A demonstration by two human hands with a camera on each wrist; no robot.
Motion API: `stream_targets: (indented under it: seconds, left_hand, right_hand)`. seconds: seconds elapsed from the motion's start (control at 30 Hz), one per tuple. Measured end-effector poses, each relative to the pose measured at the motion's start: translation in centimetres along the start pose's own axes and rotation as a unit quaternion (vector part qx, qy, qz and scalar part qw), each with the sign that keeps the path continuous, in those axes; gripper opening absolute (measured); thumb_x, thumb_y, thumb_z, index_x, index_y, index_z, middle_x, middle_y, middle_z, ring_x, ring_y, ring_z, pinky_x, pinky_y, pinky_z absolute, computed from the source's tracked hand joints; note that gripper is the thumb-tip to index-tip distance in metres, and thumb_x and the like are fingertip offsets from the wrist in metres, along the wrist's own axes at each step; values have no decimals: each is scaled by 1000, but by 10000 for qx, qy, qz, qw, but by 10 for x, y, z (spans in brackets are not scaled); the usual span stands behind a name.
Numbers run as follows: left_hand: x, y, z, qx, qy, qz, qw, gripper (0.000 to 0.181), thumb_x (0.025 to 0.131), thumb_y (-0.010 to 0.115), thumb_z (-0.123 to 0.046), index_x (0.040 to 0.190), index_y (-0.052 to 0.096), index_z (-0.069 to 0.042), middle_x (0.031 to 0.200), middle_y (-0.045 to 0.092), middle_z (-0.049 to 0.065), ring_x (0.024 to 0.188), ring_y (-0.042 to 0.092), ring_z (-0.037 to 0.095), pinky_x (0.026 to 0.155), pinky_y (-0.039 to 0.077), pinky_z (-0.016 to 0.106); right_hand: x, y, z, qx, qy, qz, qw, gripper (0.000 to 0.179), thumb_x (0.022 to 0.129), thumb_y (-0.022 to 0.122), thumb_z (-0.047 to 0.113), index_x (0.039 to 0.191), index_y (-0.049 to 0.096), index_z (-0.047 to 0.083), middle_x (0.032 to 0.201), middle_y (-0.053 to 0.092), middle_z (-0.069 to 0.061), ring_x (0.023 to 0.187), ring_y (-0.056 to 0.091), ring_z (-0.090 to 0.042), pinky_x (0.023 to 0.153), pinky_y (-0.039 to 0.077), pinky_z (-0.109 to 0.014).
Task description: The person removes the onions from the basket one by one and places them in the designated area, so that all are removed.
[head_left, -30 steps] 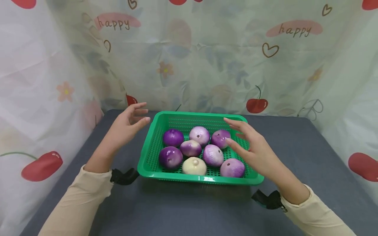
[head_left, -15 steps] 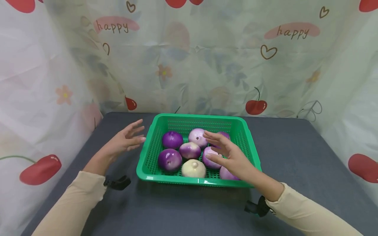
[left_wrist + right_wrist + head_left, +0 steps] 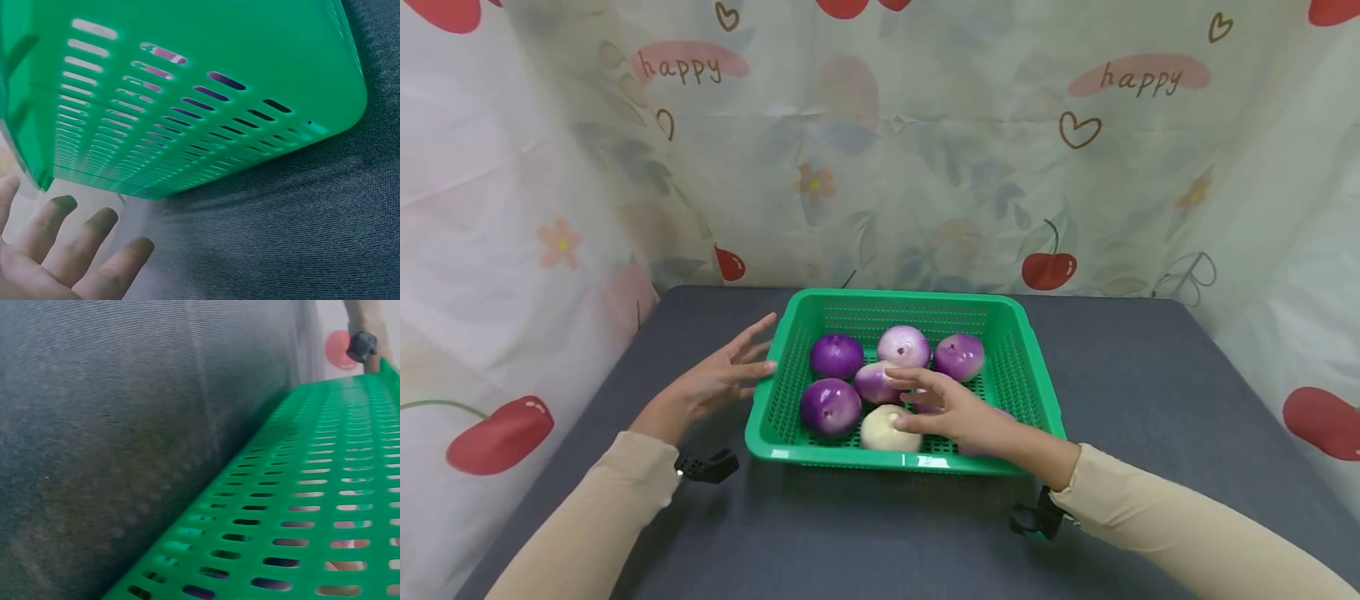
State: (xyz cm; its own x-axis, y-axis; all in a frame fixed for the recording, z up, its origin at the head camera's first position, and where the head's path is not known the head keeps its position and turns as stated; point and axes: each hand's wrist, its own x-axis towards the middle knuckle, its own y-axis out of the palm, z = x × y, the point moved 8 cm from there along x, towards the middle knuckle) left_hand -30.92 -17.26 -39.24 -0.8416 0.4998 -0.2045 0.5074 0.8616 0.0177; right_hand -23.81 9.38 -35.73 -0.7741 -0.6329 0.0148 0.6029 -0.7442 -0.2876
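Observation:
In the head view, a green plastic basket (image 3: 891, 460) holds several purple onions (image 3: 831, 407) and one pale onion (image 3: 883, 431). My left hand (image 3: 711, 385) is at the basket's left side, fingers spread, thumb tip at the rim; whether it touches cannot be told. The left wrist view shows these fingers (image 3: 84, 250) extended below the basket's slotted wall (image 3: 206, 37). My right hand (image 3: 955, 412) reaches over the front rim, fingers loosely bent above the pale onion and a purple-white onion (image 3: 872, 383); contact is unclear. It hides part of the onions at the right front.
The basket stands on a dark grey cloth-covered table (image 3: 850, 542). A patterned curtain (image 3: 925, 150) hangs behind and at both sides. Each wrist carries a black camera mount, such as the left mount (image 3: 707, 467).
My right hand has moved left and down, from the basket's right side to over the pale onion. My left hand has lowered, then come in to the left rim. The onions have stayed in place.

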Motion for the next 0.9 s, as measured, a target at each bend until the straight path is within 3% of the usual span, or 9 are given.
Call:
stream_targets:
  seconds: [0.23, 0.43, 0.57, 0.7, 0.9]
  left_hand:
    - [4, 3, 5, -85, -123, 77, 9999, 88, 95, 62, -12, 155, 4, -38, 164, 7, 9, 144, 23, 41, 107, 27, 68]
    - [3, 8, 5, -387, -174, 330, 9986, 85, 97, 59, -13, 155, 3, -40, 163, 9, 11, 142, 27, 43, 104, 25, 73]
    - [2, 12, 7, -741, -269, 492, 9957, 84, 98, 56, -12, 153, 2, -45, 163, 8, 11, 137, 37, 40, 102, 30, 72]
    - [2, 10, 11, -972, -374, 504, 9933, 84, 98, 57, -11, 152, 5, -49, 163, 8, 9, 132, 45, 38, 101, 35, 70]
    - [4, 10, 12, -1015, -420, 483, 9928, 83, 99, 56, -11, 152, 5, -49, 163, 8, 9, 133, 42, 41, 99, 36, 70]
  right_hand:
    - [1, 6, -10, -223, 174, 271, 9992, 60, 93, 66, 14, 144, 39, -1, 147, 42, -22, 140, 34, -39, 110, 35, -54]
    - [3, 10, -20, -817, 367, 391, 9952, 61, 91, 68, 18, 145, 42, 5, 146, 45, -17, 138, 38, -33, 106, 40, -50]
    - [3, 11, -28, -1054, 717, 392, 9911, 63, 91, 68, 22, 146, 41, 9, 144, 47, -13, 130, 45, -28, 103, 44, -44]
    - [2, 14, -35, -908, 1061, 535, 9888, 66, 91, 68, 25, 148, 37, 11, 140, 46, -12, 119, 51, -26, 94, 48, -35]
    - [3, 18, -36, -781, 748, 850, 9905, 65, 94, 64, 22, 147, 32, 4, 131, 47, -18, 111, 54, -22, 90, 48, -29]
